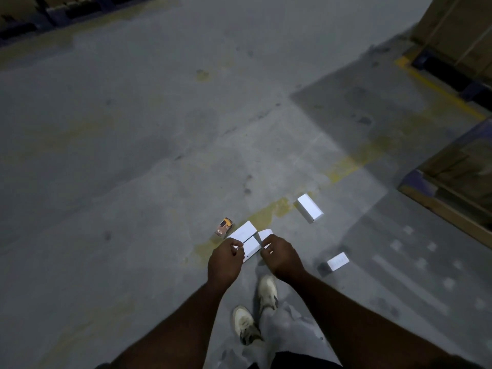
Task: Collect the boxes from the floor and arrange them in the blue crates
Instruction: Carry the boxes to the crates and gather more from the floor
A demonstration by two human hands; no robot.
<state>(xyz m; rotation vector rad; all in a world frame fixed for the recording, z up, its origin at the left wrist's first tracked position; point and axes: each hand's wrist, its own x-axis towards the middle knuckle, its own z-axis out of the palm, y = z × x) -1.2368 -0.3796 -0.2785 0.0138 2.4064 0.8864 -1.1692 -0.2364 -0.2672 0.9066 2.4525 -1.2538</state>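
Observation:
My left hand [225, 262] grips two white boxes [246, 239] that lie against each other, fingers closed on their near edge. My right hand [281, 258] is closed on another white box [266, 234] just to the right of them. A small brown-and-orange box [224, 227] lies on the concrete floor just beyond my left hand. A longer white box [310, 208] lies farther off to the right, and a small white box [338, 261] rests on the floor right of my right wrist. No blue crate is in view.
Wooden pallets with cardboard loads [452, 182] stand along the right side, another at the far right corner [458, 30]. Faded yellow floor lines [269, 214] cross the grey concrete. My two feet in pale shoes [255, 310] are below my hands.

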